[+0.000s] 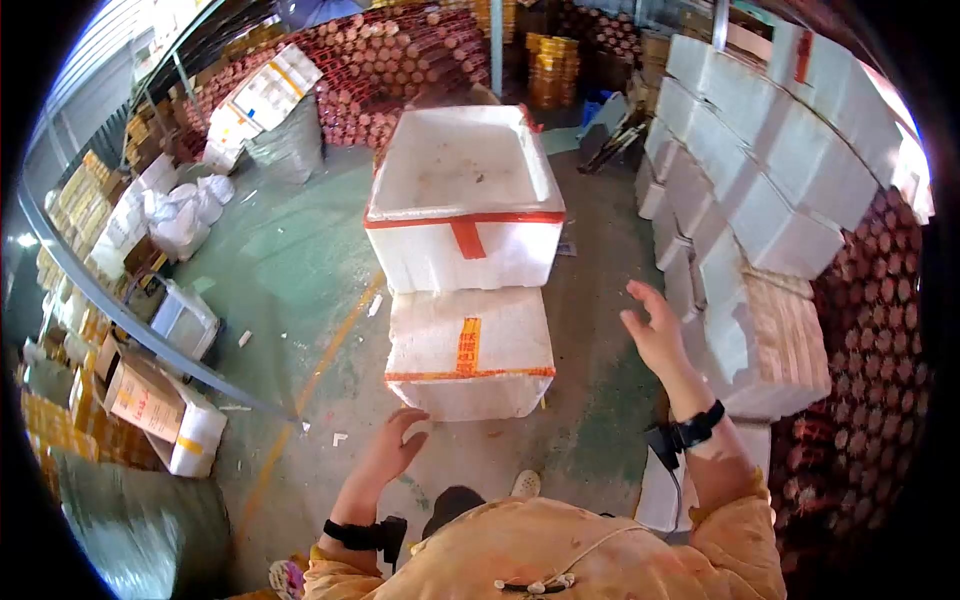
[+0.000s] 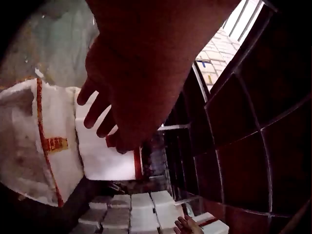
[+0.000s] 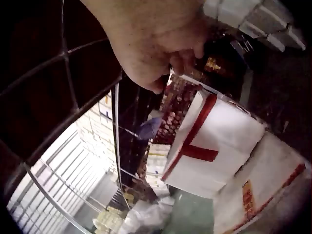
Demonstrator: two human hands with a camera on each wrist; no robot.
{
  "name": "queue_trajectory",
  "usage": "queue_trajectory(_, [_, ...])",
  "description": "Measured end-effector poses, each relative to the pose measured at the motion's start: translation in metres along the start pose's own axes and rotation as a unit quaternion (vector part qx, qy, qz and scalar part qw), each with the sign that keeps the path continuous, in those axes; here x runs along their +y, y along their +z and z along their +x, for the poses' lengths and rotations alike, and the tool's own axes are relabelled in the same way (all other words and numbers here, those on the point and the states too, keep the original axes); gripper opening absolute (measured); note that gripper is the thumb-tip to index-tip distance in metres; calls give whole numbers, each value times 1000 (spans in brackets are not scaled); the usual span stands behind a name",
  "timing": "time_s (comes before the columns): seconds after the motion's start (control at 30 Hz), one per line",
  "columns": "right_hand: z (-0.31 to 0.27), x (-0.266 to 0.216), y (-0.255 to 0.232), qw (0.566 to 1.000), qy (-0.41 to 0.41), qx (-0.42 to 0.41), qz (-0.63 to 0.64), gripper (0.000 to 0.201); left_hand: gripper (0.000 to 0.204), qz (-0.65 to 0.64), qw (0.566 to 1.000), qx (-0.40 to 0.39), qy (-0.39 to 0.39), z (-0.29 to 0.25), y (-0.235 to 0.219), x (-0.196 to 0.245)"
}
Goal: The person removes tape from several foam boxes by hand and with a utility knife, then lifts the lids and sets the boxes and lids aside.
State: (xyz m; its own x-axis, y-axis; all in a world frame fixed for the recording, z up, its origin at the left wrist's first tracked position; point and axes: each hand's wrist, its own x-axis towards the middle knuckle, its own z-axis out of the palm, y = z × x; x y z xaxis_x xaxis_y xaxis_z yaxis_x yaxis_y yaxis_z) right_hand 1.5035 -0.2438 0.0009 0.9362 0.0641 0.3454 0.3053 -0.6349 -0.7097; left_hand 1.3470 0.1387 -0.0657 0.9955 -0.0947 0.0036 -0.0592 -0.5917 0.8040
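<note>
Two white foam boxes stand before me in the head view. The farther, higher foam box (image 1: 415,255) has no lid and carries red tape along its rim; its inside shows a few dark specks. Nearer and lower is the second foam box (image 1: 425,335), with orange printed tape down its face. My left hand (image 1: 393,447) hovers by the near left corner of this lower box, its fingers loosely bent around nothing. Off to the right of both boxes, my right hand (image 1: 660,338) is raised with fingers spread, near the stacked foam boxes (image 1: 715,235), and holds nothing.
Red-netted bundles (image 1: 860,370) line the right side, and more are piled at the back. A grey metal rail (image 1: 150,325) curves along the left. White sacks (image 1: 180,225) and an opened carton (image 1: 148,400) lie beyond it. Small white scraps dot the green floor (image 1: 290,235).
</note>
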Motion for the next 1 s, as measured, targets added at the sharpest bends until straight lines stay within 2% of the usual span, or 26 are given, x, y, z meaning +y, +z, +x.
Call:
queue_trajectory(0.13, [70, 23, 61, 996, -16, -75, -55, 55, 27, -57, 991, 98, -69, 16, 1, -8])
queue_trajectory(0.27, [131, 46, 118, 985, -102, -112, -78, 61, 26, -80, 971, 168, -152, 24, 0, -42])
queue_trajectory(0.37, [177, 49, 149, 979, -148, -107, -89, 64, 25, -117, 953, 226, -164, 41, -3, -70])
queue_trajectory(0.43, [205, 51, 165, 968, -194, -117, -111, 66, 24, -174, 933, 261, -176, 68, 2, -67])
queue_trajectory(0.47, [224, 50, 167, 957, -253, -108, -88, 65, 23, -197, 921, 281, -187, 76, 1, -65])
queue_trajectory(0.53, [252, 46, 182, 952, -257, -121, -109, 64, 22, -210, 924, 272, -166, 102, 17, -67])
queue_trajectory(0.57, [273, 38, 195, 948, -270, -131, -109, 64, 21, -211, 923, 280, -160, 119, 23, -58])
queue_trajectory(0.63, [287, 33, 208, 933, -215, -239, -164, 66, 23, -147, 945, 260, -136, 135, 21, -20])
queue_trajectory(0.7, [295, 33, 218, 894, -161, -352, -227, 68, 26, -68, 959, 258, -94, 143, 24, -11])
queue_trajectory(0.73, [299, 24, 217, 884, -136, -375, -242, 59, 26, -59, 949, 271, -148, 144, 30, -5])
queue_trajectory(0.8, [311, 26, 218, 864, -164, -410, -240, 50, 26, -47, 923, 299, -238, 144, 40, 21])
queue_trajectory(0.83, [314, 28, 218, 854, -179, -426, -237, 45, 26, -71, 911, 320, -250, 137, 52, 27])
queue_trajectory(0.87, [315, 33, 217, 866, -206, -408, -203, 39, 25, -93, 898, 343, -260, 129, 64, 31])
queue_trajectory(0.93, [326, 46, 210, 863, -237, -409, -178, 39, 24, -155, 863, 384, -291, 121, 92, 51])
queue_trajectory(1.0, [335, 56, 193, 863, -271, -403, -140, 38, 24, -165, 840, 405, -321, 113, 125, 62])
